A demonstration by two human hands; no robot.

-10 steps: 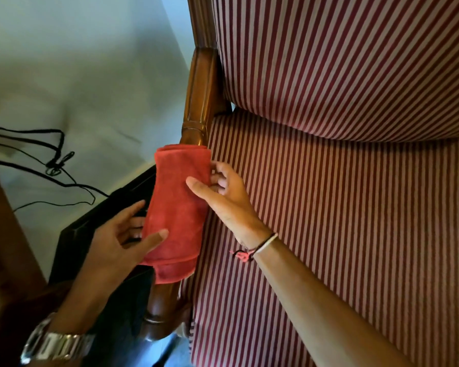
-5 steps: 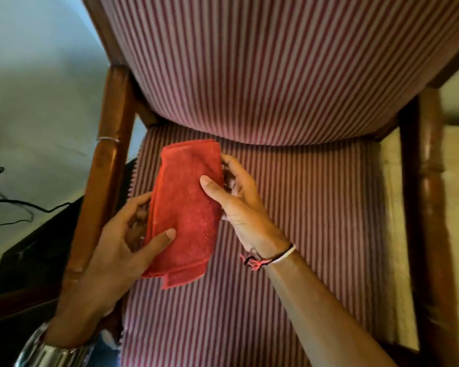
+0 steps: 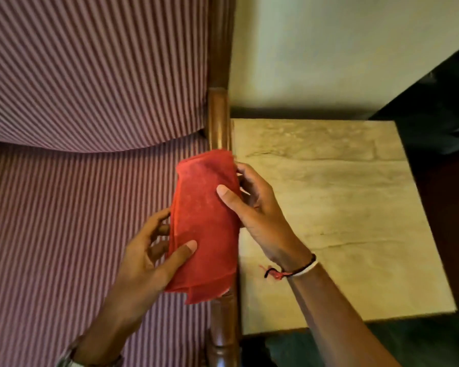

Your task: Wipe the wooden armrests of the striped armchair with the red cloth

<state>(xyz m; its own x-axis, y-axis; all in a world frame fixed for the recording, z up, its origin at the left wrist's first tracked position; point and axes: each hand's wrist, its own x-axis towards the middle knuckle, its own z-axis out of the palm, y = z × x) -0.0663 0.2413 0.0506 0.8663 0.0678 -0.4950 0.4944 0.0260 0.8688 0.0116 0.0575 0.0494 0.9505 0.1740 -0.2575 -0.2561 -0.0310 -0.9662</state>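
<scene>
The folded red cloth [image 3: 206, 223] lies over the middle of the right wooden armrest [image 3: 218, 120] of the striped armchair [image 3: 77, 207]. My left hand [image 3: 149, 258] grips the cloth's lower left edge, thumb on top. My right hand [image 3: 255, 210] holds its right side, thumb pressed on the cloth, fingers wrapped behind it. The armrest shows above the cloth and again below it [image 3: 223, 332]; its middle stretch is hidden under the cloth. The left armrest is out of view.
A pale marble-topped side table [image 3: 342, 207] stands right against the armrest. A light wall [image 3: 329, 49] rises behind it, and something dark [image 3: 440, 102] fills the upper right corner. The chair's striped backrest [image 3: 90, 62] is at the upper left.
Both hands carried the cloth off the left armrest, across the seat, and onto the right armrest. The view swung right with them.
</scene>
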